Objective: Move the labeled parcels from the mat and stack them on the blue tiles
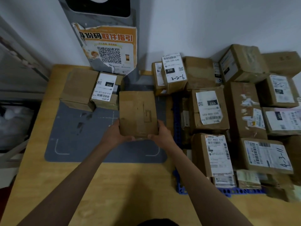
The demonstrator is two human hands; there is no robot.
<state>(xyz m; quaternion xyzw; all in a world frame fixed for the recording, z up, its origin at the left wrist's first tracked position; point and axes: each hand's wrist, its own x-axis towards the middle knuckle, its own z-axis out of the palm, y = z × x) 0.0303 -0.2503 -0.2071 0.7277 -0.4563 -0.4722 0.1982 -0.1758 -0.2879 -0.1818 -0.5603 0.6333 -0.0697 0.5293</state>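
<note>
Both grips on one plain cardboard parcel [138, 114]: left hand [117, 134] wraps its near-left corner, right hand [162, 136] its near-right corner, thumbs on the near face. Parcel sits over the right part of the grey mat [91, 137] on the wooden table [114, 185]. Two more parcels at the mat's far-left: an unlabeled box [78, 88] and a labeled one marked 010 [106, 90], side by side. Blue tiles [228, 191] to the right carry the stacked parcels [236, 111].
</note>
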